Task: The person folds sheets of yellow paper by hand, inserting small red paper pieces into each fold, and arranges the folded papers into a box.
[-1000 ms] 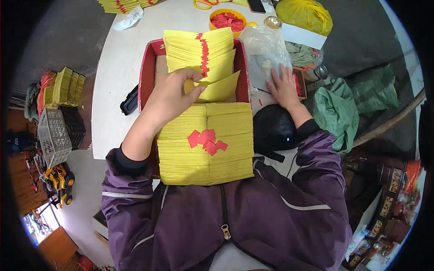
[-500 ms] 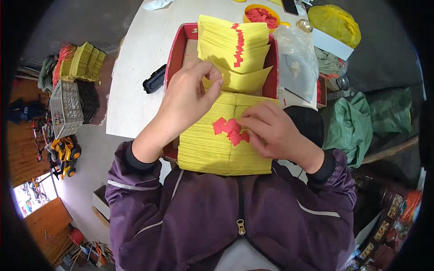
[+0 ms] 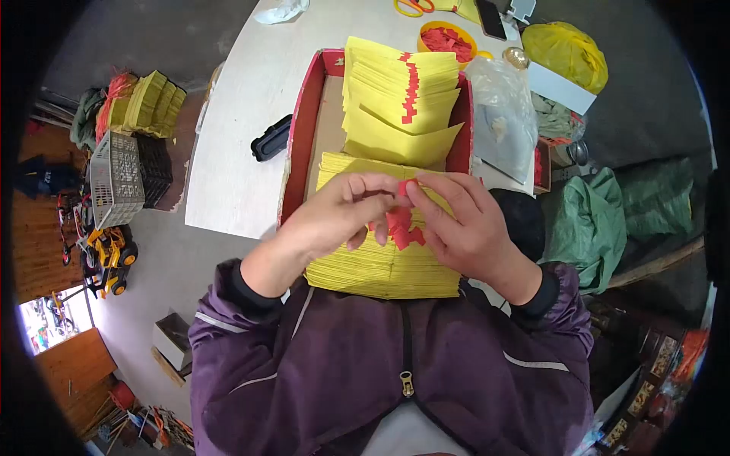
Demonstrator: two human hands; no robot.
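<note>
A small red paper piece (image 3: 407, 187) is pinched between the thumb and fingers of my right hand (image 3: 471, 224). My left hand (image 3: 334, 216) meets it from the other side, its fingertips at the paper's edge; whether they grip it cannot be made out. Both hands are over a thick stack of yellow paper (image 3: 357, 270), where more red pieces (image 3: 399, 228) lie loose. Behind the stack, fanned yellow sheets (image 3: 380, 83) with a line of red pieces stand in a red box (image 3: 303, 144).
On the white table (image 3: 228, 163) are a black case (image 3: 271, 138), a yellow bowl of red pieces (image 3: 447, 44), orange scissors (image 3: 413, 7), a phone (image 3: 491, 19) and a clear plastic bag (image 3: 498, 91). A green sack (image 3: 585, 228) stands at the right.
My right hand has come from the plastic bag to the red pieces and lifted one. My left hand has moved down from the fanned sheets to meet it.
</note>
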